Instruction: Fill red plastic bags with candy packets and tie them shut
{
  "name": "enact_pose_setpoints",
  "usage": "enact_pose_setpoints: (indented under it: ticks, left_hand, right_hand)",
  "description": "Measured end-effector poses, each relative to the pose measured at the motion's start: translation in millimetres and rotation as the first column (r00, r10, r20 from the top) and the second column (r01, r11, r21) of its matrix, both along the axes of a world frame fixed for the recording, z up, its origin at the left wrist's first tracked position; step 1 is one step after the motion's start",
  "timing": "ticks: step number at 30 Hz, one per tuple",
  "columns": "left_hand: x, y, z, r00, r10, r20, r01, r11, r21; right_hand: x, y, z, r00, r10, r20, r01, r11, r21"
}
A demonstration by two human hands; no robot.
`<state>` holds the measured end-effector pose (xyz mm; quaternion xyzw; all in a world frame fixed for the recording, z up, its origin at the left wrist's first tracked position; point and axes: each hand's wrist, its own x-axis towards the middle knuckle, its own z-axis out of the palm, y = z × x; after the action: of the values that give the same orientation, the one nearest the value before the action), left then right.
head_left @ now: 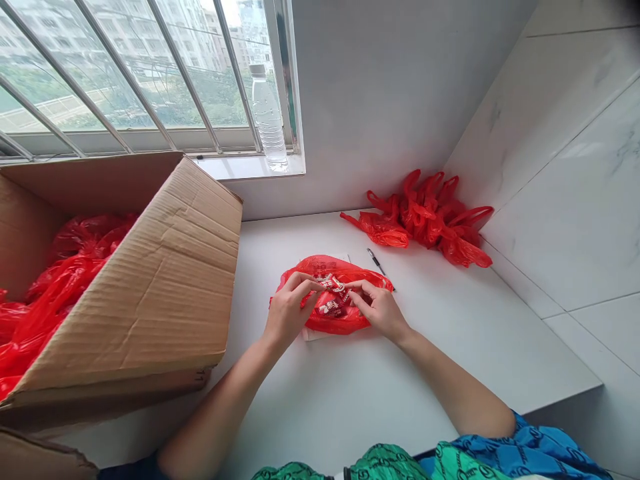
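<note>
On the white counter lies an opened red plastic bag (pixel 345 327), with small red wrapped packets printed in white (pixel 333 307) inside it. My left hand (pixel 290 308) reaches over the bag's left side, thumb and fingertips pinched at one of the packets. From the right, my right hand (pixel 383 310) pinches the other side of that same packet (pixel 339 285). Both hands hold it just over the bag's opening. The exact kind of packet is too small to make out. A sheet of paper (pixel 315 335) shows partly from under the bag.
A black pen (pixel 376 260) lies behind my right hand. Several knotted red plastic bags (pixel 425 217) are heaped by the back wall. A large cardboard box (pixel 165 280) with red bags inside stands at the left. A water bottle (pixel 269 120) is on the sill of the barred window.
</note>
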<state>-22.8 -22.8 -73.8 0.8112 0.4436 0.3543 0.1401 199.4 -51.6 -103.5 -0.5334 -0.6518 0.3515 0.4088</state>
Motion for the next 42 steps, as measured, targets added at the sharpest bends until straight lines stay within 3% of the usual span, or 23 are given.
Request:
enact_pose_setpoints:
  ticks: [6, 11, 14, 17, 22, 27, 33, 42]
  left_hand:
    - [7.7, -5.1, 1.0, 0.972, -0.18, 0.149, 0.184, 0.983, -0.01]
    - [8.0, -5.0, -3.6, 0.965, -0.222, 0.137, 0.223, 0.975, 0.006]
    - [8.7, -5.1, -4.6, 0.964, -0.194, 0.183, 0.202, 0.979, -0.028]
    - [9.9, -5.5, -4.4, 0.941, -0.098, 0.325, 0.162, 0.971, -0.175]
    - [11.2, -5.8, -4.1, 0.917, 0.003, 0.398, 0.184, 0.883, -0.431]
    - [12.9, -7.3, -2.0, 0.928, -0.011, 0.373, 0.202, 0.854, -0.479]
    - [14.7, -8.3, 3.6, 0.872, 0.014, 0.489, 0.277, 0.809, -0.518]
    - [13.1, -7.5, 0.8, 0.867, 0.012, 0.498, 0.306, 0.776, -0.551]
  right_hand:
    - [-2.6, -1.7, -0.9, 0.954, 0.094, -0.286, -0.138, 0.981, -0.139]
    - [-3.6, -1.3, 1.2, 0.882, 0.094, -0.462, -0.213, 0.953, -0.213]
    - [-5.0, -1.2, 1.9, 0.883, 0.063, -0.465, -0.192, 0.953, -0.235]
    - [-5.9, -1.1, 0.3, 0.872, 0.05, -0.488, -0.192, 0.95, -0.246]
    - [-6.3, -1.4, -1.3, 0.865, 0.037, -0.5, -0.186, 0.95, -0.252]
    - [-7.5, -2.4, 1.4, 0.875, 0.048, -0.482, -0.194, 0.946, -0.259]
    - [-6.9, -2.3, 2.7, 0.878, 0.061, -0.475, -0.196, 0.951, -0.24]
    - [-6.7, -4.2, -3.5, 0.908, 0.096, -0.407, -0.157, 0.981, -0.118]
